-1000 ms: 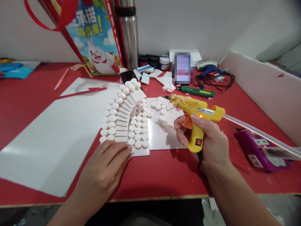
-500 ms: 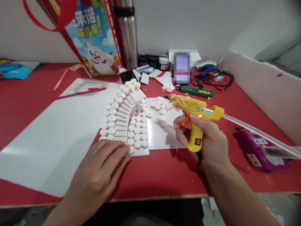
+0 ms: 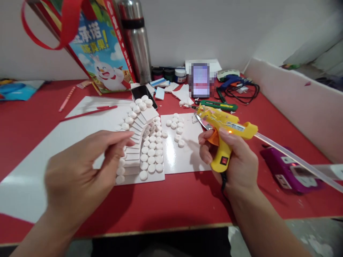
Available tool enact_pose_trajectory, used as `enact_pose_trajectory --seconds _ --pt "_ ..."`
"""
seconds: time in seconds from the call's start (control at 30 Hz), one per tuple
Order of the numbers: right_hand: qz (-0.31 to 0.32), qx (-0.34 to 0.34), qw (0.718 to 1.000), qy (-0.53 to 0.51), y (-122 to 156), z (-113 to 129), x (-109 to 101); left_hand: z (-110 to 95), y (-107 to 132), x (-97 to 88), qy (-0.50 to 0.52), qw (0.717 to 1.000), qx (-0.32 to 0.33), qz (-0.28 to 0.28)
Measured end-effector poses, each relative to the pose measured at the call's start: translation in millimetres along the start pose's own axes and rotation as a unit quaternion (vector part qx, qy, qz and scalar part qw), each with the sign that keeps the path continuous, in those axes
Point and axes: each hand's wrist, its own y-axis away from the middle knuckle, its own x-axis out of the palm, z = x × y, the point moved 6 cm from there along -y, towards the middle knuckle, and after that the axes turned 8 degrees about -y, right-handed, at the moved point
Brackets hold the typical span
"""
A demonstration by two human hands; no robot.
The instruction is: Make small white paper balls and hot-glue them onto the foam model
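My right hand [image 3: 235, 153] is wrapped round a yellow hot glue gun [image 3: 223, 150] with an orange trigger, a lit orange light and a clear glue stick in its back. Its nozzle points left, above a white board [image 3: 184, 160] bearing several small white discs [image 3: 179, 130]. My left hand [image 3: 88, 167] is raised over a curved white stair model [image 3: 133, 156], its fingers drawn together in a pinch. Whatever they may hold is hidden or too small to see. Rows of white discs [image 3: 152, 153] line both sides of the steps, and the hand covers part of the left row.
A large white sheet [image 3: 29, 171] lies at left with a red pen [image 3: 102, 107]. Behind stand a gift bag [image 3: 104, 67], a steel flask [image 3: 138, 50], paint jars [image 3: 180, 75] and a phone [image 3: 200, 80]. A green cutter [image 3: 219, 106] and a purple power strip [image 3: 289, 171] are at right.
My left hand has lifted off the near end of the stair model and its fingers have come together. The glue gun stays in my right hand, almost unmoved. The view has shifted slightly.
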Motion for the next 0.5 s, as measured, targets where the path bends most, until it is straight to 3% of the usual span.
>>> enact_pose_trajectory --seconds 0.03,0.13,0.23,0.37,0.5 --pt "-0.006 -0.006 1.0 -0.003 0 1 -1 -13 -8 3.3 -0.008 0.999 0.032 -0.025" --pt "-0.022 -0.022 0.999 -0.011 0 4 -5 -42 -31 21.7 -0.007 0.992 0.124 -0.02" --pt "-0.026 -0.028 0.999 -0.015 1 6 -7 -52 -59 35.3 0.0 0.99 0.143 -0.002" --pt "-0.023 -0.031 0.999 -0.029 2 5 -9 -66 -93 61.7 0.017 0.984 0.16 0.08" --pt "-0.021 -0.047 0.997 -0.053 1 5 -11 -75 -116 100.5 -0.039 0.974 0.148 0.166"
